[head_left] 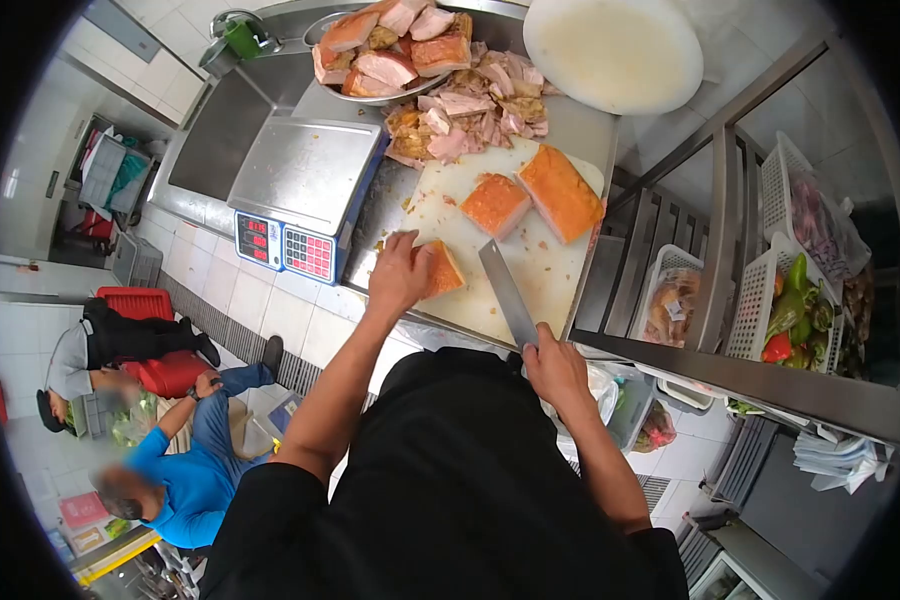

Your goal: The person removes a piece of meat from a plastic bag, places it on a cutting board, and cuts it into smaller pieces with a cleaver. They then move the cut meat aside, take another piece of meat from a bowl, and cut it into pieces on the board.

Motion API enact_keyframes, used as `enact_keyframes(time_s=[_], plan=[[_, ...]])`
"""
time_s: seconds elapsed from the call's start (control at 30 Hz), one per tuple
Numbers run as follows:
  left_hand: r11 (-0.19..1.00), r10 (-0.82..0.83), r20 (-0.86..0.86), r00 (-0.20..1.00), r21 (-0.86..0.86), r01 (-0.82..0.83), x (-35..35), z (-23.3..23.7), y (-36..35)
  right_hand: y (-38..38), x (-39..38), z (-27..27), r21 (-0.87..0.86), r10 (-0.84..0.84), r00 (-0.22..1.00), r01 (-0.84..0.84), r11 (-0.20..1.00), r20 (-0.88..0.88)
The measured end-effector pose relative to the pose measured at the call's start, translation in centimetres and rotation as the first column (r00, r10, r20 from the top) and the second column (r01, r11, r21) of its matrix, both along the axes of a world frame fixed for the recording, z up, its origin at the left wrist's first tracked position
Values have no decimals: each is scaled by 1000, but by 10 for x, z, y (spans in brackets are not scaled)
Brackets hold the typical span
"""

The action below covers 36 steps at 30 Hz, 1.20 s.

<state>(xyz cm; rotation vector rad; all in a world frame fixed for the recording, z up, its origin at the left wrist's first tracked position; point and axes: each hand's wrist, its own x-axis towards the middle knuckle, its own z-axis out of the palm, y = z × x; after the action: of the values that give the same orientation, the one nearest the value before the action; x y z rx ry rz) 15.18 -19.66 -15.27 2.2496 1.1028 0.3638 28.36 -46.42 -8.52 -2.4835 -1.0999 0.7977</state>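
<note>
Holding a cleaver and covering a block of meat.
Nearest, I am clenching my right hand (555, 370) around the handle of a broad steel cleaver (507, 293), its blade pointing away over a cream-white cutting board (480, 300). My left hand (402, 272) is curving its fingers over the left end of a small orange-skinned meat block (442, 270) at the board's left side; I cannot tell how tightly it is gripping. Farther off, two larger orange-skinned blocks (560, 195) are lying on the board, and a silver-topped blue digital scale (305, 170) is standing to the left. Beyond them, a heap of chopped pale meat (480, 105) is spreading beside a round metal bowl (375, 98) piled with skin-on chunks.
</note>
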Motion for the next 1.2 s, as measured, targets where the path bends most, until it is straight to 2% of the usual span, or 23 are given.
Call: enact_keyframes(time_s=[0.03,0.07,0.13,0.2,0.23,0.37,0.6,0.7,0.83,1.0,1.07,1.1,1.17,1.2], plan=[[997,-73,146,987,28,69,-5,2,6,2,3,-1,-4,-1,1000,1,1000,-5],[997,-75,141,987,23,72,-7,2,7,4,5,-1,-18,36,999,-36,999,-6],[957,-273,161,949,149,250,-10,3,7,9,8,5,-37,76,997,-76,996,-11],[957,-282,147,948,113,267,-9,4,-1,16,4,16,62,47,998,-44,997,-38],[955,-293,135,947,83,284,-7,5,-5,21,4,24,57,47,998,-45,997,-42],[952,-303,91,949,72,298,0,7,-8,41,3,52,4,113,990,-113,994,-79],[955,-291,54,955,68,288,5,6,-11,52,2,60,-28,179,980,-182,983,-84],[959,-278,57,959,67,274,7,5,-12,70,4,55,-21,197,977,-199,980,-87],[961,-265,58,963,96,259,9,-5,-8,125,11,19,34,209,977,-208,978,-44],[966,-245,32,969,95,241,10,-4,-13,105,9,36,45,174,982,-170,984,-79],[966,-252,45,967,70,248,8,-3,-13,88,6,54,-217,181,970,-213,953,-159],[966,-252,43,967,67,249,8,-2,-13,92,5,45,-218,181,970,-214,952,-162],[969,-234,17,972,83,232,11,-1,-14,108,2,15,-82,172,980,-181,980,-101],[966,-236,-2,972,112,235,12,1,-18,115,2,5,-80,165,981,-173,982,-98]])
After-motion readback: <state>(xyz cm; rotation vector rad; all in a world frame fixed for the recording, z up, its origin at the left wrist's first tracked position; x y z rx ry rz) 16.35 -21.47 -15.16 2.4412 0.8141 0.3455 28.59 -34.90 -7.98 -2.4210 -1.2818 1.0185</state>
